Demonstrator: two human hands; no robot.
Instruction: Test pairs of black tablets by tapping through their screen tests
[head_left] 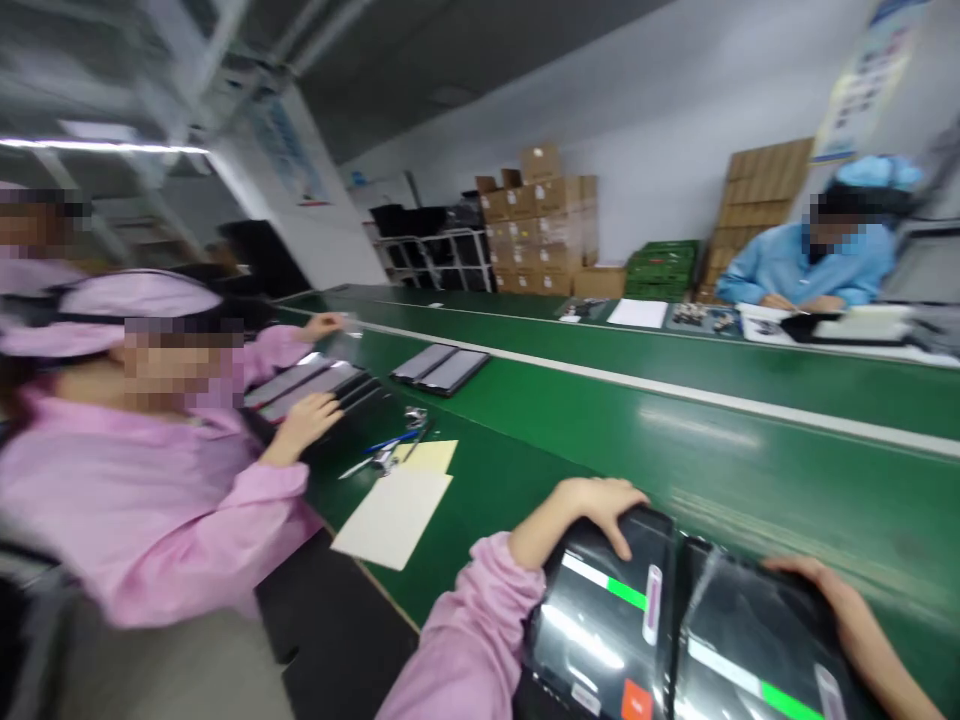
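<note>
Two glossy black tablet-like panels lie side by side in front of me at the bottom right. The left panel [577,640] carries a white and green strip, a small pale label and an orange-red sticker. A similar strip crosses the right panel [739,625], whose lower part is cut off by the frame. My left hand [600,508] grips the far edge of the left panel, thumb on its top face and fingers over the edge. Around the far right corner of the right panel curls my right hand [829,590]; its fingertips are partly hidden.
A long green bench [555,400] has a pale strip [675,390] along it. To my left, a pink-sleeved co-worker [180,540] handles similar panels [311,385]. Between us are paper sheets [394,515] and pens. Two panels [440,368] lie farther off. Opposite sits a person in blue [810,265].
</note>
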